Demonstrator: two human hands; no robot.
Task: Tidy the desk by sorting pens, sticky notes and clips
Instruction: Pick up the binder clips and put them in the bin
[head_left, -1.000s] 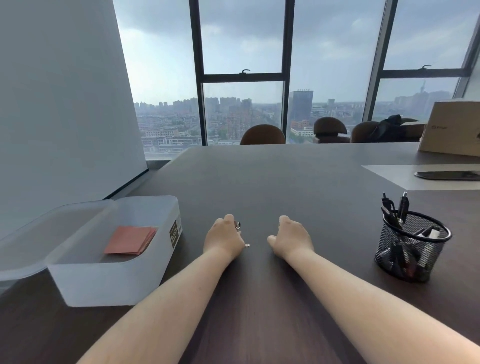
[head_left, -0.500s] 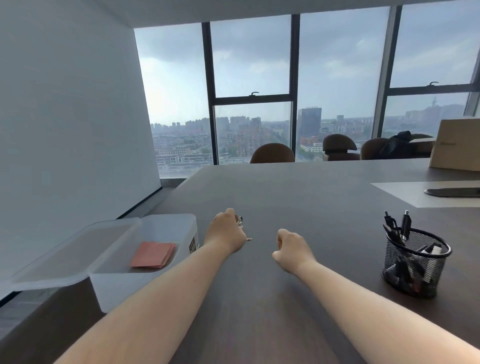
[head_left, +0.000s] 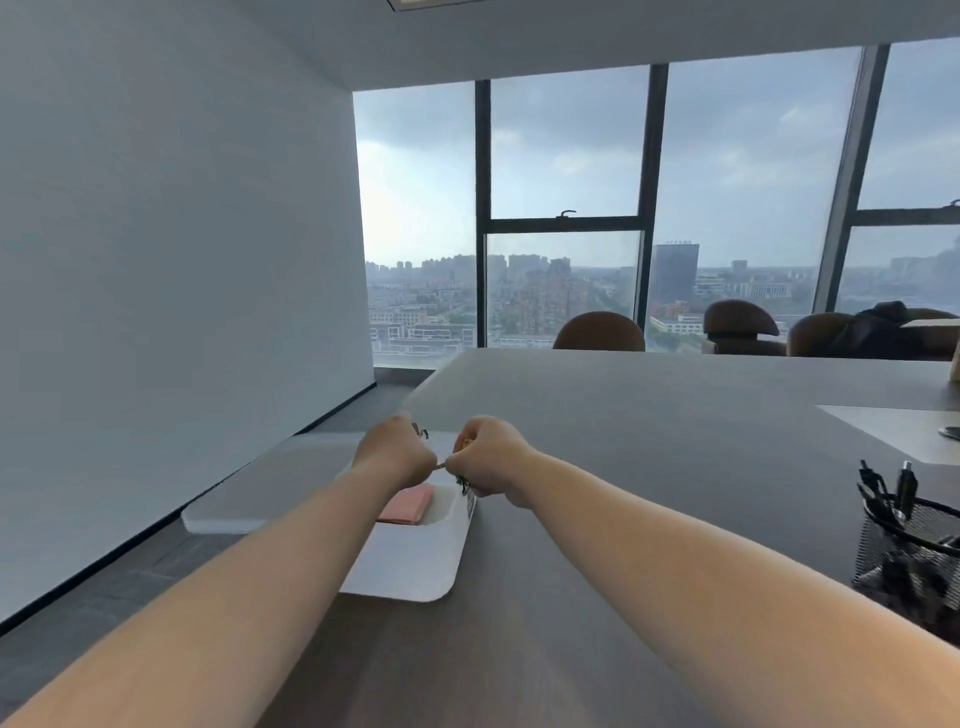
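Two fists are hovering close together over the white bin (head_left: 410, 561), at the table's left edge.

Left to right:
- Plain white wall (head_left: 182, 260) is filling the left side; a dark floor strip (head_left: 104, 587) is running along its base.
- The bin's lid (head_left: 260, 493) is lying flat beside the bin on its left, sticking out past the table edge.
- The bin is sitting at the near-left edge of the table (head_left: 649, 467), open. Pink notes (head_left: 408, 505) are lying inside it, partly hidden by the left forearm.
- Left hand (head_left: 395, 457) is curled closed above the bin; small metal clips (head_left: 423, 434) are poking out past the knuckles, so it's clamped on them.
- Right hand (head_left: 493, 460) is also fisted, almost touching the left; something small and yellowish is showing at the top and something dark at the bottom, too blurred to say what it is gripping.
- Tabletop is dark grey-brown wood grain, mostly bare, stretching off to the far side.
- Floor-to-ceiling window (head_left: 566, 208) with dark frames is taking the back wall; overcast sky and city blocks are showing outside.
- Brown chairs (head_left: 597, 332) are lining the far edge of the table; something dark is draped on the rightmost one.
- A pale mat (head_left: 893, 426) is lying on the table far right, with a dark object at its edge, cropped.
- Black mesh cup (head_left: 904, 561) is standing near right, well apart from the hands, pens (head_left: 906, 488) sticking up out of it.
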